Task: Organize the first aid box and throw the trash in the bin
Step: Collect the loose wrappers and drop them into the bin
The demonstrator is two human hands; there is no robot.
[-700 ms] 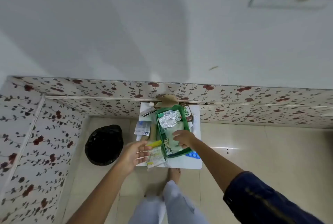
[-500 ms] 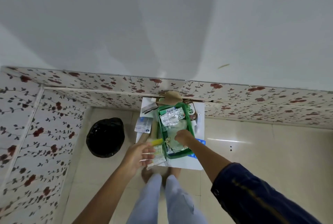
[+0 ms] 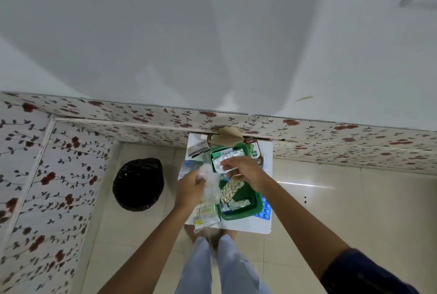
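Note:
A green first aid box [image 3: 254, 206] stands on a small white table [image 3: 248, 226]. Inside lie silver foil blister packs [image 3: 218, 160], a gold tablet strip [image 3: 230, 189] and another foil strip [image 3: 238, 204]. My left hand [image 3: 190, 191] is shut on a crumpled clear plastic wrapper [image 3: 209, 183], held just left of the box. My right hand [image 3: 247, 170] hovers over the back half of the box, fingers curled at the edge of the silver packs; whether it grips one is unclear. A bin lined with a black bag [image 3: 138, 183] stands on the floor to the left.
Left of the box lie medicine packets [image 3: 205, 215] and cartons [image 3: 197, 148]. A brown bottle [image 3: 254, 149] and a cardboard piece [image 3: 227, 136] sit at the back by the floral wall. A blue blister strip [image 3: 265, 208] pokes out right of the box. My legs are below the table.
The clear plastic wrapper has come up out of the box into my left hand, which was open before. My right hand has moved from the box's middle toward its back.

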